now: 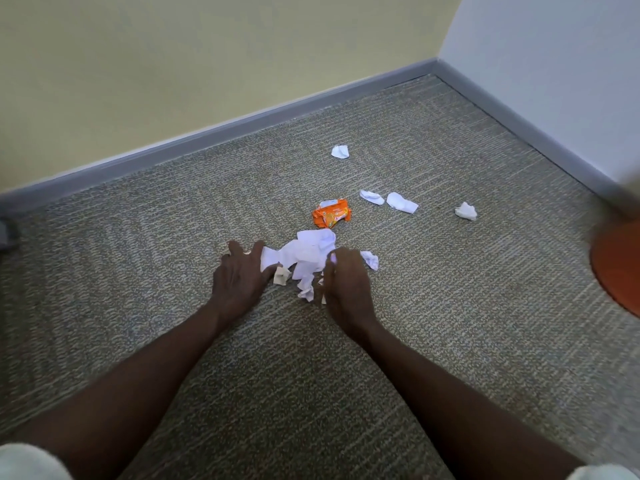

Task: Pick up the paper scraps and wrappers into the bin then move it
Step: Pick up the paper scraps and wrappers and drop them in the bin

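Orange bin (pixel 620 268) blurred, cut off, hands partly covering paper scraps (pixel 304 254)

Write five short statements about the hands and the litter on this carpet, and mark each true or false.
1. Both hands flank a pile of white paper scraps. True.
2. The orange wrapper lies nearer the person than the pile. False: it lies beyond the pile, toward the wall.
3. The left hand holds the wrapper. False: it rests at the pile's left edge; the wrapper lies untouched.
4. Single crumpled scraps lie scattered beyond the pile, one close to the baseboard. True.
5. The right hand is raised well above the carpet. False: it is down at the pile's right side.
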Demonstrator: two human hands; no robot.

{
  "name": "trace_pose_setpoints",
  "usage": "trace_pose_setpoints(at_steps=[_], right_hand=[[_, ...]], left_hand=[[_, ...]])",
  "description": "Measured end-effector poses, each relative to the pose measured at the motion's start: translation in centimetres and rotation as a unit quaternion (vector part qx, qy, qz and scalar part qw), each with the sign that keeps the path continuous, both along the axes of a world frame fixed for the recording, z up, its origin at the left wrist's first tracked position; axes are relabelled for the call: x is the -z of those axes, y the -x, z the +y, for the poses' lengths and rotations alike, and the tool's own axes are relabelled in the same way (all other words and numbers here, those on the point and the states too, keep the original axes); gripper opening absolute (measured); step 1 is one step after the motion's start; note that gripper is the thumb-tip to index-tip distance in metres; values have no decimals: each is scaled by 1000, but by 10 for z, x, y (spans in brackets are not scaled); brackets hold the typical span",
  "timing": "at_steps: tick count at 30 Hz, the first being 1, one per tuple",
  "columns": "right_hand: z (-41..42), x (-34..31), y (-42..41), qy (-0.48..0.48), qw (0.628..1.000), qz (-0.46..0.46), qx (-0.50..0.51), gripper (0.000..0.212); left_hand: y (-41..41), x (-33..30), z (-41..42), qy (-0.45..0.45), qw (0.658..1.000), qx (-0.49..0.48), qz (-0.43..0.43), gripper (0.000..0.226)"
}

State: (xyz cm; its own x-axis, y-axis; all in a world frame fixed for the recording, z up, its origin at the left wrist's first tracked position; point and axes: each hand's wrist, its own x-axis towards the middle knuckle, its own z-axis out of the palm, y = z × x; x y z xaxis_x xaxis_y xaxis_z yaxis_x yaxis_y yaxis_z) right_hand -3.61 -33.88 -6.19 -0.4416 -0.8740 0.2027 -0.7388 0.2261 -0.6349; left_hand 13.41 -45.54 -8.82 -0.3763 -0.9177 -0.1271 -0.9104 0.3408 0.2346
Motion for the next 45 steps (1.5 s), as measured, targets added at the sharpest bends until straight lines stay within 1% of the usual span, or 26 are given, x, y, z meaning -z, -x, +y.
trace_pose_setpoints(at_steps=[2, 4, 6, 8, 10, 12, 14, 17, 18, 20, 22, 24, 26, 28, 30, 32, 34, 35, 37, 39, 41, 42, 43, 44, 45], right_hand=[[5, 13, 15, -68, 997, 18, 20, 25], [9, 23, 20, -139, 990, 15, 11, 40], [10, 27, 17, -184, 983, -15, 4, 48], [11, 31, 11, -203, 979, 24, -20, 49], [10, 34, 9, -200, 976, 71, -43, 45], [7, 35, 10, -201, 973, 97, -55, 41], [6, 35, 15, -197, 975, 85, -61, 34], [10, 33, 22, -158, 983, 58, -77, 19], [11, 32, 25, -144, 985, 52, -85, 17], [14, 27, 27, -124, 987, 37, -94, 16], [17, 26, 28, -92, 989, 34, -107, 7], [21, 26, 28, -72, 992, 30, -100, 11], [24, 27, 28, -74, 992, 27, -96, 16], [25, 27, 27, -83, 992, 25, -93, 11], [27, 28, 27, -91, 992, 13, -88, 10], [29, 26, 26, -99, 993, 3, -70, 18], [31, 23, 26, -86, 995, 0, -58, 27], [32, 19, 25, -78, 995, -1, -57, 27], [33, 14, 25, -72, 996, 1, -51, 25], [31, 9, 28, -88, 995, 0, -45, 24], [27, -1, 34, -103, 993, 4, -57, 19], [23, -6, 39, -106, 992, 14, -74, 16], [19, -12, 45, -114, 988, 32, -94, 15], [14, -19, 51, -134, 983, 53, -111, 16], [7, -30, 58, -152, 978, 72, -125, 20]], left_hand=[[0, 3, 3, 14, 1000, 2, -4, 60], [-2, 6, 5, 21, 1000, 7, 10, 53], [-7, 8, 6, 36, 999, 22, 31, 48], [-11, 10, 7, 55, 997, 40, 46, 41], [-14, 11, 7, 68, 995, 54, 56, 31], [-16, 12, 8, 78, 992, 68, 67, 25], [-18, 14, 8, 76, 991, 75, 78, 20], [-21, 15, 9, 66, 990, 79, 92, 11], [-21, 15, 9, 58, 990, 71, 110, 10], [-20, 10, 11, 35, 985, 24, 165, 11], [-19, 5, 16, 9, 972, -39, 233, 14], [-18, 1, 24, -15, 954, -81, 288, 17], [-16, -1, 37, -32, 944, -93, 315, 15], [-15, 1, 51, -39, 945, -69, 318, 14], [-13, 5, 64, -27, 951, -8, 309, 22], [-8, 11, 73, -17, 955, 55, 290, 33], [0, 13, 78, -18, 966, 59, 250, 36], [4, 12, 79, -16, 976, 55, 211, 37], [11, 14, 83, 20, 986, 90, 140, 45], [15, 15, 84, 25, 990, 81, 109, 54], [17, 18, 83, 44, 992, 86, 87, 55], [18, 20, 81, 64, 990, 98, 79, 54], [17, 21, 80, 62, 989, 114, 76, 55], [15, 21, 78, 66, 984, 134, 95, 58], [11, 23, 74, 47, 980, 151, 119, 59]])
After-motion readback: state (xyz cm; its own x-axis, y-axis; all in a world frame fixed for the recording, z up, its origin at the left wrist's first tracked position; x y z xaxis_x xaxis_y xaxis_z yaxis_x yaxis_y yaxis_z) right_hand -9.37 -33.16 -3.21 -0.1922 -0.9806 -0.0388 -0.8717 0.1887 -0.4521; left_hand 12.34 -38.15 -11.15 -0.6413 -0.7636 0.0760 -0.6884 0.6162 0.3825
